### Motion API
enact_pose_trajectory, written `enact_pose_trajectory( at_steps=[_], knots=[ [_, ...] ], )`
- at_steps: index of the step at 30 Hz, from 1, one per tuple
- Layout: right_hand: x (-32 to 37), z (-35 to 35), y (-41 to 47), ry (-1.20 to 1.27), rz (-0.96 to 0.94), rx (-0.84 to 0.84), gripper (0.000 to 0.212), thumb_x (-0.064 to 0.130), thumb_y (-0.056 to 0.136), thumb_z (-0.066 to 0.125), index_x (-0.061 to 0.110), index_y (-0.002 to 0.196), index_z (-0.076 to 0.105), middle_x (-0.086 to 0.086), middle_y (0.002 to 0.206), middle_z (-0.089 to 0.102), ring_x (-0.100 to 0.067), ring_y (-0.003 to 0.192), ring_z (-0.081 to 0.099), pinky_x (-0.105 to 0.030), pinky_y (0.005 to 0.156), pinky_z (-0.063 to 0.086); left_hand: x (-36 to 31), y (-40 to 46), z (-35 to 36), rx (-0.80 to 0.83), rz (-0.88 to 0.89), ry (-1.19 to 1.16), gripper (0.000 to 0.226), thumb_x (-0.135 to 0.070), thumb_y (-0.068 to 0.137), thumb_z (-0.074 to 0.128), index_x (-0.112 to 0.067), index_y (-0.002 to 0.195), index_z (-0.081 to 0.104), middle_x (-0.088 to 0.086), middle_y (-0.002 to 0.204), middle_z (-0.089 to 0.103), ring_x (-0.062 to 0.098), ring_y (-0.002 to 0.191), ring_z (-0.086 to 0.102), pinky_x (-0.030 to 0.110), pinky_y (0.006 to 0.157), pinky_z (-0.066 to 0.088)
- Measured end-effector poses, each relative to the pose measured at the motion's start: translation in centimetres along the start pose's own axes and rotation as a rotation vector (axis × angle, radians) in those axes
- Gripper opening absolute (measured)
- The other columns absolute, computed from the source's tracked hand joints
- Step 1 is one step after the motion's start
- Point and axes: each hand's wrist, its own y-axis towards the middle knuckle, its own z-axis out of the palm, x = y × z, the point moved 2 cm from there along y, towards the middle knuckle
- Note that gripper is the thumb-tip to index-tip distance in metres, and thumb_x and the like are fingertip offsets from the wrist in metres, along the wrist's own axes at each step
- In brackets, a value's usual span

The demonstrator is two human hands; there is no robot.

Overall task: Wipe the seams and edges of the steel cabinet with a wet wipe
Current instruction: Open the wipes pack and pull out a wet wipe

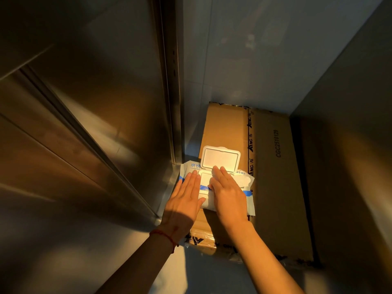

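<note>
Both hands flat, left hand point(184, 196) and right hand point(228, 193) pressing open-lidded wipes pack point(220, 166), cabinet point(95, 102) edge just left

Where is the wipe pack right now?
In the head view, the wipe pack lies low and centre on the cardboard, right of the steel cabinet, lid open, with the left hand and right hand flat on it.

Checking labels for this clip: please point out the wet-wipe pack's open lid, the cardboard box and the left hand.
open lid point(220, 158), head view, inner face of the flipped-up flap.
cardboard box point(277, 187), head view, bare top panel right of the pack.
left hand point(183, 205), head view, back of the hand.
</note>
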Motion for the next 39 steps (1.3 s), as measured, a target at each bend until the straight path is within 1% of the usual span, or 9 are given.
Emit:
enact_pose_trajectory(
  at_steps=[14, 20, 25, 27, 29, 32, 34, 36, 39],
  knots=[
    [0.2, 0.2, 0.2, 0.008, 0.050, -0.016, 0.040, 0.025, 0.090, 0.060, 0.019, 0.129, 0.053, 0.001, 0.156, 0.017, -0.019, 0.144, 0.012, -0.032, 0.113, 0.022, 0.0, -0.1, 0.3, -0.029, 0.010, -0.010, 0.063, -0.042, 0.100, 0.020, -0.016, 0.139, -0.023, 0.008, 0.156, -0.015, 0.020, 0.143, -0.013, 0.029, 0.106, -0.015],
    [0.4, 0.2, 0.1, 0.022, 0.063, -0.035, 0.047, 0.024, 0.089, 0.063, 0.016, 0.133, 0.049, -0.002, 0.155, 0.018, -0.020, 0.143, 0.014, -0.033, 0.113, 0.021, -0.1, -0.1, 0.2, -0.031, 0.012, -0.001, 0.065, -0.042, 0.100, 0.020, -0.013, 0.143, -0.019, 0.008, 0.156, -0.014, 0.020, 0.143, -0.013, 0.028, 0.106, -0.015],
    [0.6, 0.2, 0.0, -0.094, 0.002, -0.001, 0.059, 0.024, 0.091, 0.060, 0.011, 0.142, 0.035, -0.007, 0.156, 0.012, -0.024, 0.144, 0.008, -0.034, 0.114, 0.011, -0.1, 0.0, 0.3, -0.035, 0.014, 0.007, 0.062, -0.041, 0.101, 0.019, -0.015, 0.141, -0.021, 0.009, 0.155, -0.015, 0.021, 0.143, -0.014, 0.029, 0.106, -0.016],
    [1.1, -0.3, -0.3, -0.163, -0.015, -0.007, 0.060, 0.023, 0.081, 0.073, 0.006, 0.133, 0.049, -0.013, 0.150, 0.029, -0.029, 0.139, 0.025, -0.037, 0.111, 0.022, -0.1, -0.1, 0.3, -0.037, 0.015, 0.007, 0.060, -0.040, 0.101, 0.018, -0.017, 0.137, -0.024, 0.009, 0.155, -0.015, 0.021, 0.143, -0.014, 0.029, 0.106, -0.016],
    [1.2, -0.8, -0.5, -0.230, -0.035, -0.033, 0.062, 0.026, 0.052, 0.092, 0.005, 0.106, 0.069, -0.017, 0.126, 0.058, -0.031, 0.118, 0.054, -0.038, 0.095, 0.045, -0.1, -0.2, 0.3, -0.044, 0.020, 0.000, 0.059, -0.040, 0.101, 0.018, -0.018, 0.134, -0.025, 0.009, 0.155, -0.016, 0.020, 0.143, -0.015, 0.029, 0.106, -0.017],
    [1.2, -1.0, -0.5, -0.275, -0.077, -0.059, 0.067, 0.028, 0.035, 0.096, 0.004, 0.093, 0.074, -0.015, 0.107, 0.069, -0.030, 0.101, 0.065, -0.039, 0.081, 0.054, -0.1, -0.2, 0.3, -0.059, 0.023, -0.013, 0.056, -0.039, 0.102, 0.019, -0.021, 0.132, -0.025, 0.009, 0.155, -0.016, 0.020, 0.142, -0.015, 0.029, 0.106, -0.017],
    [1.2, -1.1, -0.3, -0.316, -0.098, -0.046, 0.063, 0.027, 0.048, 0.093, 0.004, 0.102, 0.071, -0.015, 0.116, 0.065, -0.031, 0.110, 0.060, -0.040, 0.089, 0.050, -0.1, -0.2, 0.2, -0.056, 0.023, -0.015, 0.056, -0.039, 0.102, 0.018, -0.021, 0.132, -0.025, 0.009, 0.155, -0.016, 0.020, 0.142, -0.015, 0.029, 0.106, -0.018],
    [1.4, -0.9, -0.3, -0.375, -0.134, 0.021, 0.058, 0.025, 0.077, 0.075, 0.004, 0.127, 0.056, -0.016, 0.141, 0.044, -0.034, 0.132, 0.037, -0.041, 0.108, 0.030, -0.1, -0.1, 0.2, -0.053, 0.023, -0.013, 0.056, -0.039, 0.102, 0.018, -0.021, 0.132, -0.025, 0.009, 0.155, -0.017, 0.021, 0.142, -0.015, 0.029, 0.105, -0.019],
    [1.0, -0.6, -0.1, -0.399, -0.158, 0.052, 0.057, 0.025, 0.094, 0.055, 0.005, 0.143, 0.034, -0.015, 0.153, 0.019, -0.033, 0.142, 0.010, -0.043, 0.114, 0.008, -0.1, -0.2, 0.3, -0.061, 0.025, -0.009, 0.056, -0.039, 0.102, 0.018, -0.020, 0.133, -0.025, 0.010, 0.155, -0.017, 0.021, 0.142, -0.015, 0.028, 0.104, -0.019]
  ],
)
